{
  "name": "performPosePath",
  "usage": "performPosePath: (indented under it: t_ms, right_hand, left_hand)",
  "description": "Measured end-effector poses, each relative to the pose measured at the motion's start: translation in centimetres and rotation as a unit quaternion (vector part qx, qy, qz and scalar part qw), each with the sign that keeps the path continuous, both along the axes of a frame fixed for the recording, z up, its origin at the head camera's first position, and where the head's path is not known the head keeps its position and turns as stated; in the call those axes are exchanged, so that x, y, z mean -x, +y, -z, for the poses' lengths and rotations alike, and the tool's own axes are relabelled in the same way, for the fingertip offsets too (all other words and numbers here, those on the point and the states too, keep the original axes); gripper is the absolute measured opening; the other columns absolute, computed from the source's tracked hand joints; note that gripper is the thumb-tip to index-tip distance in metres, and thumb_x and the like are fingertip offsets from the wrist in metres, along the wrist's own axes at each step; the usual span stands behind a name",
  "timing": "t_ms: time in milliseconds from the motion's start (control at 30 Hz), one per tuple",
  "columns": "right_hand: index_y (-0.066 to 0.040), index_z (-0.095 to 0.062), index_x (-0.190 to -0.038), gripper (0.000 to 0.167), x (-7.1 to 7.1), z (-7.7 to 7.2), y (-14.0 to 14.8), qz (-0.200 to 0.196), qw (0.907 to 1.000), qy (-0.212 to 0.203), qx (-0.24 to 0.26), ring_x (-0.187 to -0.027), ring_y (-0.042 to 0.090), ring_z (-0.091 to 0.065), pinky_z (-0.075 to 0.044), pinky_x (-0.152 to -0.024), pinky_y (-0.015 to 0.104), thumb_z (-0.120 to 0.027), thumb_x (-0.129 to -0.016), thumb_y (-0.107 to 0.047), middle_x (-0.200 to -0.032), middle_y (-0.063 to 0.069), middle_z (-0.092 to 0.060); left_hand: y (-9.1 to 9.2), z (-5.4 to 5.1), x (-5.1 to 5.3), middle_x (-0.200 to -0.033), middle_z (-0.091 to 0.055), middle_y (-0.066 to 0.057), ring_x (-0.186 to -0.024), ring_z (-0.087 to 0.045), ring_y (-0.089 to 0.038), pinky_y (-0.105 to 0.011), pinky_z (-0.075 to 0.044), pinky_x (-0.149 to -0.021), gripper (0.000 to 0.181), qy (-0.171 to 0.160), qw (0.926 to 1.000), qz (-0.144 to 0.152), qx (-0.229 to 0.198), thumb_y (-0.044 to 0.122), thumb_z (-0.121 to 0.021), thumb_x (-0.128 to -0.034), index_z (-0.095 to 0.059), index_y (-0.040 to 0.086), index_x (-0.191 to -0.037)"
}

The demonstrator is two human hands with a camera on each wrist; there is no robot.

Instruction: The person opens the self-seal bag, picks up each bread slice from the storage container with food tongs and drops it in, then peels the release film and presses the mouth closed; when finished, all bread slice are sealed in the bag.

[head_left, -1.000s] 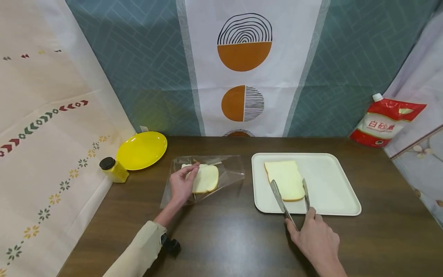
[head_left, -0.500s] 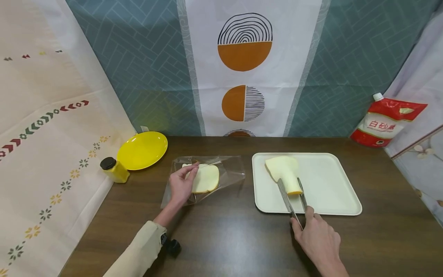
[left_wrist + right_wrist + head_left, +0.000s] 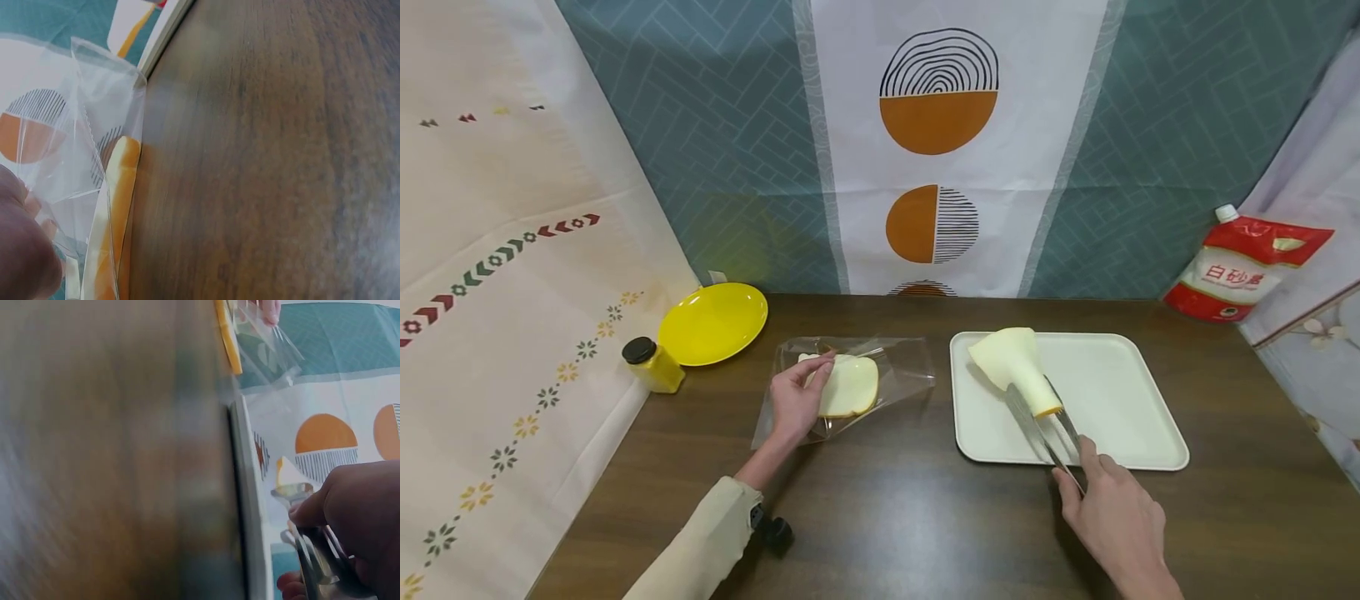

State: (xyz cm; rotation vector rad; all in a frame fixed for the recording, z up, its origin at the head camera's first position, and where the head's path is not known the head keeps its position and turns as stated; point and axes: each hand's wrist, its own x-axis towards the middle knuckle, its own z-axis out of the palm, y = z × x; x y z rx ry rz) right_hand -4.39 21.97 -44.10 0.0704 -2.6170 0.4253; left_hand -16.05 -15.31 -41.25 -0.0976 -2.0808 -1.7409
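My right hand (image 3: 1116,512) grips metal tongs (image 3: 1028,421), their tips squeezing the near end of a white bread slice (image 3: 1017,362). Bent into a rolled shape, the slice flares wide at its far end and appears raised over the left part of a white tray (image 3: 1131,400). On the left, my left hand (image 3: 796,402) pinches the upper layer of a clear plastic bag (image 3: 906,367). More bread (image 3: 853,387) lies inside that bag, partly covered by the fingers. In the left wrist view the bread's brown crust (image 3: 122,194) shows through the plastic.
A yellow plate (image 3: 715,325) leans at the back left, with a black-lidded yellow jar (image 3: 655,367) before it. A red and white spouted pouch (image 3: 1240,267) stands at the back right. Fabric hangs behind and beside the brown table (image 3: 880,517).
The tongs have closed in on the flat slice, folding it, and shifted slightly right, and the slice seems lifted from the tray. My left hand stays at the bag.
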Motion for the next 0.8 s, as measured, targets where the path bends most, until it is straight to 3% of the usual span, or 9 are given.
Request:
performPosePath:
  t_ms: [167, 233, 367, 467, 800]
  right_hand:
    - [-0.002, -0.058, -0.121, 0.054, 0.5, -0.8, 1.1, -0.029, 0.9987, 0.032, -0.025, -0.051, 0.031, -0.049, -0.030, -0.031, 0.044, -0.079, -0.076, -0.024, -0.065, 0.002, -0.046]
    - [-0.003, -0.058, -0.122, 0.050, 0.8, -1.1, 1.3, -0.048, 0.9971, 0.047, -0.036, -0.051, 0.029, -0.047, -0.029, -0.031, 0.041, -0.072, -0.083, -0.031, -0.065, -0.001, -0.043]
    - [-0.004, -0.061, -0.122, 0.058, 1.6, -1.5, 1.6, -0.090, 0.9911, 0.078, -0.059, -0.056, 0.028, -0.050, -0.029, -0.033, 0.036, -0.042, -0.100, -0.054, -0.068, 0.000, -0.047]
    - [-0.005, -0.062, -0.122, 0.073, 2.2, -2.1, 1.6, -0.115, 0.9862, 0.089, -0.079, -0.059, 0.028, -0.053, -0.028, -0.034, 0.033, -0.022, -0.102, -0.063, -0.071, 0.002, -0.052]
    - [-0.008, -0.062, -0.123, 0.069, 4.2, -4.2, 1.7, -0.188, 0.9690, 0.091, -0.132, -0.059, 0.022, -0.050, -0.027, -0.035, 0.029, -0.021, -0.104, -0.060, -0.070, -0.001, -0.049]
  left_hand:
    - [0.0, -0.1, 0.0, -0.109, -0.068, -0.029, -0.113, -0.063, -0.039, -0.048, -0.043, -0.103, 0.012, 0.000, 1.0000, 0.006, -0.004, -0.012, -0.066, -0.0907, -0.069, -0.019, -0.100]
    - [0.1, 0.0, 0.0, -0.109, -0.068, -0.028, -0.112, -0.064, -0.039, -0.047, -0.044, -0.103, 0.012, 0.000, 1.0000, 0.005, 0.001, -0.012, -0.065, -0.0908, -0.069, -0.018, -0.100]
    - [0.1, 0.0, 0.0, -0.108, -0.068, -0.029, -0.112, -0.064, -0.039, -0.042, -0.044, -0.103, 0.011, 0.001, 0.9999, 0.003, 0.012, -0.012, -0.066, -0.0906, -0.069, -0.019, -0.099]
    - [0.0, -0.1, 0.0, -0.108, -0.068, -0.029, -0.111, -0.064, -0.040, -0.040, -0.045, -0.102, 0.011, 0.003, 0.9999, 0.004, 0.013, -0.012, -0.066, -0.0904, -0.069, -0.019, -0.099]
    - [-0.3, 0.0, -0.1, -0.106, -0.069, -0.029, -0.109, -0.065, -0.040, -0.031, -0.047, -0.100, 0.011, 0.009, 0.9997, 0.004, 0.022, -0.011, -0.067, -0.0894, -0.070, -0.018, -0.098]
